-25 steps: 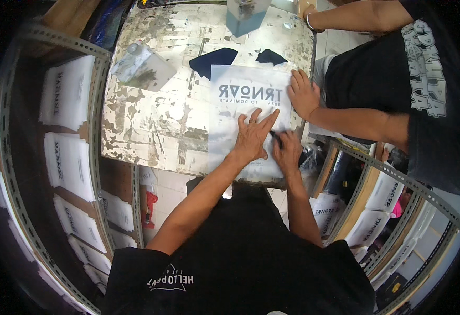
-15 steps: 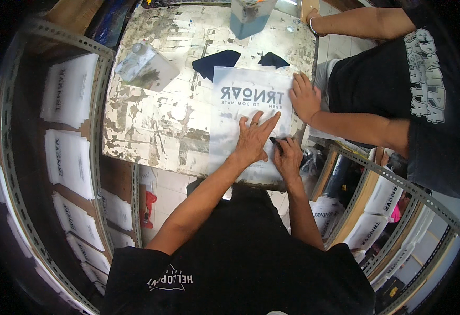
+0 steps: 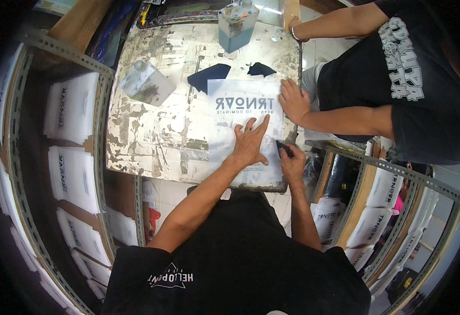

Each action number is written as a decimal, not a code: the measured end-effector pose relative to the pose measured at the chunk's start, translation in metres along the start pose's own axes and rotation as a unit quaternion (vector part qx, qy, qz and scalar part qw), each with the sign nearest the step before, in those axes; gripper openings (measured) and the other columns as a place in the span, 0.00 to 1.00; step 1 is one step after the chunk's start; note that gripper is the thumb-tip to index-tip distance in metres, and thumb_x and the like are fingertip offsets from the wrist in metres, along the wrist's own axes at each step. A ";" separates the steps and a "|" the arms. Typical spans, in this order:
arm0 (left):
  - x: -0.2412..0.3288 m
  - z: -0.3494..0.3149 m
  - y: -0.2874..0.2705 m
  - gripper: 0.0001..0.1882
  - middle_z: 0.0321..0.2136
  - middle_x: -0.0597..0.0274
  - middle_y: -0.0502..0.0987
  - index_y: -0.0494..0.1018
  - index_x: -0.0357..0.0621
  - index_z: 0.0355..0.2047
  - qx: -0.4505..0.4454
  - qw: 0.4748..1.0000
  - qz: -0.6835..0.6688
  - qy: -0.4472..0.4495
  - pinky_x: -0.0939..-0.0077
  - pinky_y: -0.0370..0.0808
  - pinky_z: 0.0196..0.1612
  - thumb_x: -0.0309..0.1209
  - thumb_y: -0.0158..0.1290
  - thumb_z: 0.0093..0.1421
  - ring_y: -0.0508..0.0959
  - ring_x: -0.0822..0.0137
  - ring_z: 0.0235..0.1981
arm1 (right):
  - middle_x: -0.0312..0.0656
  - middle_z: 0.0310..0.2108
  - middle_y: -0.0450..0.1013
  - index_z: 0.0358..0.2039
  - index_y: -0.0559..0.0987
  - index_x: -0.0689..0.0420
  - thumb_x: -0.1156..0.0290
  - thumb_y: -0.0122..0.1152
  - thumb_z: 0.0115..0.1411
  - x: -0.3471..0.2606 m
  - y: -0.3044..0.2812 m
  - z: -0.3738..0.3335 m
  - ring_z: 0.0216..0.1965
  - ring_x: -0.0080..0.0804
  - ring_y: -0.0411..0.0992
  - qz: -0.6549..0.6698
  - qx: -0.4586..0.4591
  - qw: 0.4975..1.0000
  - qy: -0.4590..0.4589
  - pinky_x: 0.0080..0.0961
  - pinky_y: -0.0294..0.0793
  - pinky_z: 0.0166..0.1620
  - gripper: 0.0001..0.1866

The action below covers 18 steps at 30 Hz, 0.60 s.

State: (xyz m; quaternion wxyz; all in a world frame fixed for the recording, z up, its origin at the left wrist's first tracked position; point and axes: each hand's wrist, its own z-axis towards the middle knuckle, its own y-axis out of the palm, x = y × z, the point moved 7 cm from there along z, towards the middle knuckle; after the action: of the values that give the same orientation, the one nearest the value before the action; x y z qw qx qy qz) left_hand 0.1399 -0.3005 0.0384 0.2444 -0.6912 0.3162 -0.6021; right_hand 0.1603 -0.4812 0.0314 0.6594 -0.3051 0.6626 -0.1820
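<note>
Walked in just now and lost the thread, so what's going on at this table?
A person's left hand is spread on a printed, translucent sheet lying on the worn table. Their right hand holds a small dark object by the sheet's right edge. A co-worker's hand rests farther up that side. Two dark pieces, a larger and a smaller, lie near the sheet's far edge.

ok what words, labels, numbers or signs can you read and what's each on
Wording isn't copied here, only placed:
Translucent white plastic sheet: large dark reversed lettering, smaller line beneath; lowest print too small to read
Wearer's black fabric shirt: white lettering
Co-worker's black fabric shirt: large white lettering
Stacked white sheets, both sides: dark lettering, some too blurred
</note>
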 end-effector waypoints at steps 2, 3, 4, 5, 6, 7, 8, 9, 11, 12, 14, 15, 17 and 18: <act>0.003 -0.003 -0.017 0.72 0.64 0.56 0.68 0.47 0.45 0.73 0.071 0.995 -0.070 0.026 0.47 0.50 0.62 0.38 0.79 0.30 0.62 0.50 0.66 | 0.41 0.32 0.80 0.34 0.83 0.65 0.79 0.63 0.57 0.003 -0.005 0.005 0.31 0.28 0.76 0.168 0.004 0.982 0.082 0.23 0.73 0.36 0.05; 0.000 -0.007 -0.033 0.65 0.63 0.55 0.69 0.53 0.45 0.70 0.129 0.987 -0.083 0.046 0.51 0.53 0.62 0.37 0.78 0.33 0.64 0.52 0.65 | 0.39 0.32 0.80 0.33 0.83 0.66 0.80 0.62 0.59 0.001 -0.005 0.008 0.30 0.22 0.74 0.250 0.002 0.961 0.119 0.19 0.72 0.35 0.04; -0.005 -0.012 -0.052 0.58 0.61 0.54 0.71 0.59 0.45 0.67 0.183 0.976 -0.096 0.071 0.55 0.56 0.61 0.37 0.77 0.36 0.65 0.53 0.64 | 0.35 0.33 0.80 0.33 0.83 0.64 0.81 0.61 0.61 -0.003 -0.006 0.009 0.29 0.20 0.75 0.318 0.039 0.937 0.138 0.17 0.72 0.35 0.03; -0.012 -0.019 -0.073 0.51 0.59 0.53 0.72 0.65 0.45 0.64 0.236 0.961 -0.110 0.096 0.60 0.59 0.60 0.37 0.76 0.40 0.67 0.54 0.63 | 0.35 0.33 0.80 0.36 0.82 0.64 0.80 0.61 0.62 -0.002 -0.004 0.010 0.30 0.21 0.75 0.369 0.036 0.917 0.150 0.18 0.73 0.35 0.03; -0.037 -0.032 -0.085 0.44 0.53 0.56 0.75 0.68 0.42 0.60 0.297 0.939 -0.155 0.076 0.64 0.61 0.58 0.33 0.74 0.43 0.70 0.57 0.58 | 0.36 0.34 0.80 0.38 0.81 0.63 0.79 0.62 0.62 -0.002 0.001 0.013 0.30 0.22 0.75 0.418 0.028 0.894 0.158 0.19 0.74 0.36 0.05; -0.064 -0.049 -0.096 0.38 0.46 0.59 0.78 0.71 0.39 0.57 0.357 0.911 -0.198 0.054 0.69 0.63 0.56 0.30 0.73 0.45 0.72 0.59 0.53 | 0.36 0.35 0.80 0.40 0.80 0.63 0.79 0.62 0.62 -0.004 0.007 0.016 0.31 0.22 0.76 0.467 0.017 0.869 0.166 0.19 0.75 0.36 0.06; -0.085 -0.063 -0.111 0.35 0.43 0.61 0.76 0.70 0.39 0.54 0.398 0.884 -0.244 -0.029 0.71 0.65 0.53 0.30 0.73 0.47 0.72 0.61 0.49 | 0.35 0.36 0.79 0.42 0.80 0.62 0.78 0.62 0.62 -0.010 0.007 0.015 0.31 0.22 0.76 0.491 0.016 0.854 0.173 0.19 0.76 0.36 0.07; -0.105 -0.079 -0.127 0.33 0.41 0.63 0.74 0.70 0.40 0.52 0.436 0.846 -0.285 -0.113 0.73 0.66 0.50 0.29 0.72 0.48 0.72 0.63 0.45 | 0.35 0.36 0.79 0.43 0.79 0.62 0.77 0.62 0.63 -0.022 0.008 0.014 0.32 0.21 0.76 0.517 0.011 0.837 0.179 0.18 0.76 0.36 0.09; -0.145 -0.107 -0.156 0.37 0.45 0.62 0.70 0.64 0.41 0.55 0.544 0.782 -0.265 -0.149 0.68 0.65 0.49 0.31 0.73 0.48 0.68 0.65 0.45 | 0.36 0.37 0.78 0.45 0.79 0.61 0.76 0.62 0.63 -0.040 0.015 0.015 0.33 0.22 0.76 0.560 -0.010 0.810 0.173 0.18 0.77 0.36 0.10; -0.163 -0.119 -0.170 0.41 0.48 0.61 0.68 0.61 0.41 0.57 0.566 0.776 -0.220 -0.172 0.67 0.65 0.49 0.32 0.73 0.48 0.67 0.65 0.46 | 0.36 0.37 0.78 0.45 0.78 0.60 0.76 0.62 0.64 -0.048 0.021 0.017 0.34 0.23 0.76 0.577 -0.032 0.800 0.164 0.20 0.77 0.37 0.10; -0.189 -0.123 -0.196 0.53 0.58 0.55 0.59 0.53 0.44 0.63 0.589 0.759 -0.212 -0.178 0.61 0.64 0.54 0.34 0.77 0.44 0.62 0.61 0.54 | 0.37 0.38 0.78 0.46 0.77 0.60 0.75 0.61 0.64 -0.066 0.030 0.018 0.34 0.25 0.76 0.611 -0.059 0.774 0.153 0.22 0.77 0.38 0.10; -0.195 -0.119 -0.208 0.55 0.60 0.54 0.58 0.51 0.43 0.64 0.579 0.765 -0.217 -0.179 0.59 0.63 0.56 0.34 0.77 0.43 0.60 0.59 0.57 | 0.38 0.38 0.78 0.46 0.77 0.60 0.75 0.61 0.64 -0.078 0.035 0.019 0.34 0.26 0.76 0.625 -0.072 0.762 0.152 0.23 0.77 0.38 0.11; -0.206 -0.111 -0.229 0.59 0.62 0.51 0.56 0.49 0.43 0.67 0.559 0.776 -0.228 -0.181 0.56 0.61 0.62 0.34 0.77 0.41 0.56 0.55 0.64 | 0.40 0.38 0.78 0.48 0.76 0.61 0.74 0.62 0.63 -0.097 0.050 0.023 0.35 0.29 0.76 0.659 -0.106 0.731 0.142 0.24 0.77 0.38 0.13; -0.209 -0.105 -0.237 0.63 0.64 0.47 0.56 0.47 0.45 0.69 0.544 0.791 -0.213 -0.184 0.55 0.60 0.66 0.33 0.78 0.40 0.56 0.52 0.67 | 0.42 0.39 0.78 0.49 0.75 0.61 0.73 0.63 0.62 -0.108 0.059 0.026 0.35 0.30 0.76 0.677 -0.128 0.712 0.134 0.25 0.77 0.38 0.15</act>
State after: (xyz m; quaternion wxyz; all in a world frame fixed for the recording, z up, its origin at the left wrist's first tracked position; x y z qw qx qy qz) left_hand 0.0544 0.0182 0.0833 0.4993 -0.5913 -0.2695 -0.5731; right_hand 0.1698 -0.3637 0.0743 0.4653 0.1715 0.7900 0.3604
